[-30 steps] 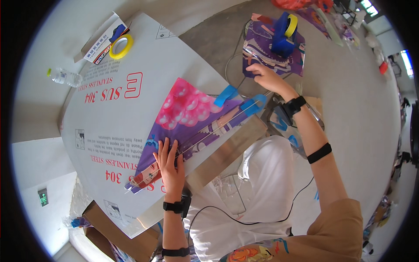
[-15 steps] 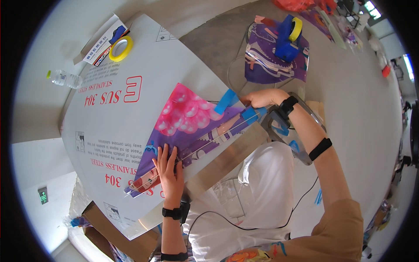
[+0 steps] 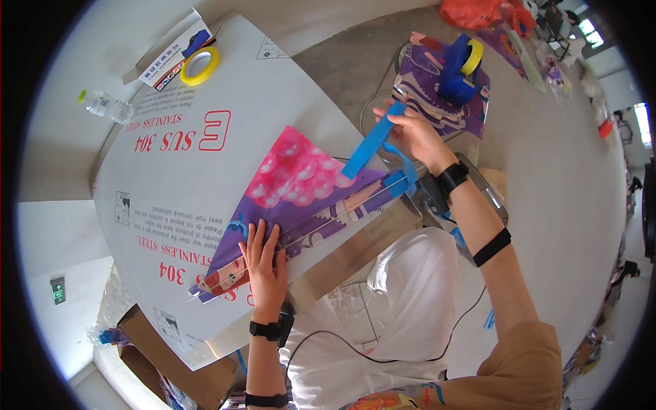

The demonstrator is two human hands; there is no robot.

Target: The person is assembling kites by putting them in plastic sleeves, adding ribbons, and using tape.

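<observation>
A printed sheet [image 3: 294,171], purple with pink bubble shapes, lies folded to a triangle on the white-filmed board. Thin pale rods [image 3: 328,229] run along its near edge. My left hand [image 3: 264,266] rests flat on the sheet's left part, fingers stretched out and slightly apart. Beyond the right corner, my right hand [image 3: 412,130] pinches a blue ribbon [image 3: 369,145] between thumb and fingers. One length of it slants down onto the sheet's upper edge. Another length curves back to the blue patch [image 3: 395,183] at the corner, by the rod ends.
On the board's far left are a yellow tape roll [image 3: 199,66], a tape box [image 3: 171,58] and a clear bottle [image 3: 108,106]. A blue tape dispenser [image 3: 459,75] sits on more printed sheet on a stool at the far right. A cardboard box [image 3: 160,362] stands lower left.
My right hand has risen away from the sheet's right corner, drawing the blue ribbon up and stretching it out. My left hand stays on the sheet.
</observation>
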